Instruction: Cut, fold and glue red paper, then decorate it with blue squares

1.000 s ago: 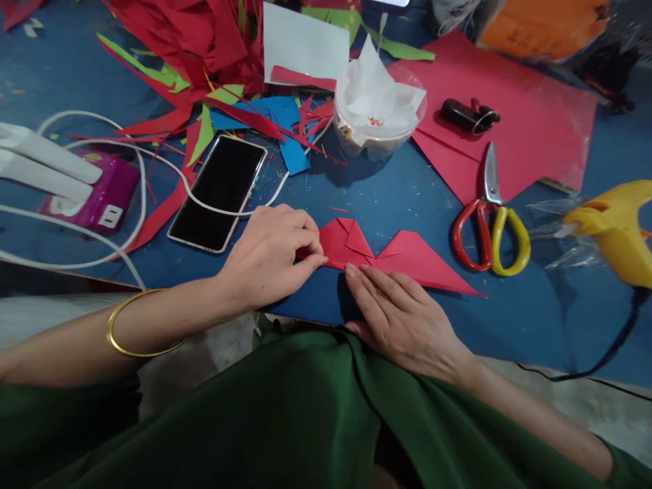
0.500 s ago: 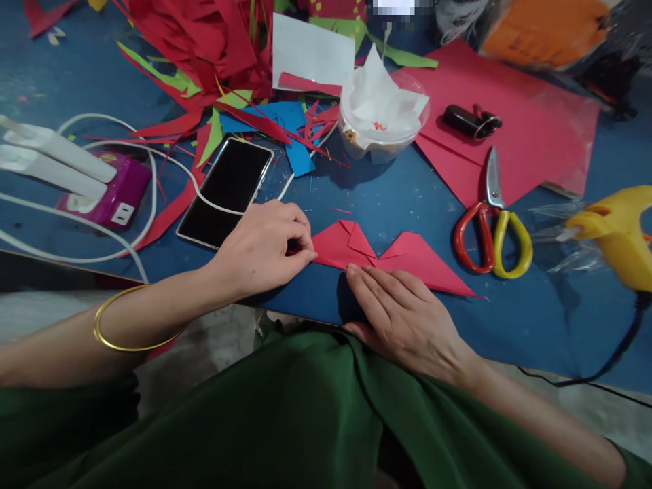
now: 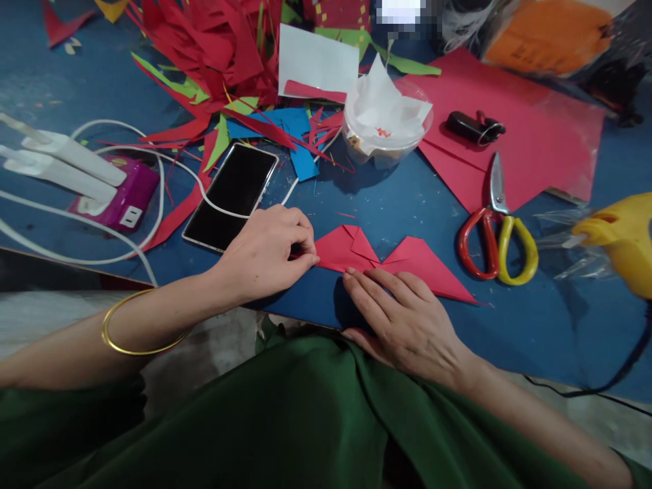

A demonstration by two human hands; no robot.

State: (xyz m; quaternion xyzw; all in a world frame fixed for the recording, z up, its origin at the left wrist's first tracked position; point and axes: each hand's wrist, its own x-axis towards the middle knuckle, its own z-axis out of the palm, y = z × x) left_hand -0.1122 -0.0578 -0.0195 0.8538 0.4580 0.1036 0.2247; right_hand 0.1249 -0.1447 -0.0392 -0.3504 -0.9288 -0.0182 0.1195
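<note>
A folded piece of red paper [image 3: 420, 265] lies flat near the front edge of the blue table, with two raised peaks and a notch between them. My left hand [image 3: 275, 255] pinches its left end between thumb and curled fingers; that end is hidden under the fingers. My right hand [image 3: 402, 312] lies over the paper's lower edge, fingers stretched out flat and pressing near the middle. Right of the paper are scissors [image 3: 496, 231] with one red and one yellow handle. A phone [image 3: 231, 193] lies just behind my left hand.
A plastic cup [image 3: 384, 125] lined with white paper stands behind the folded paper. Red sheets [image 3: 540, 129] lie at the right, beside a yellow glue gun [image 3: 621, 231]. Paper scraps [image 3: 224, 47] heap at the back left. White cables loop around a purple power adapter [image 3: 127, 197].
The view has shifted slightly, so everything on the table sits a little lower and further right. Both hands keep their places on the folded red paper.
</note>
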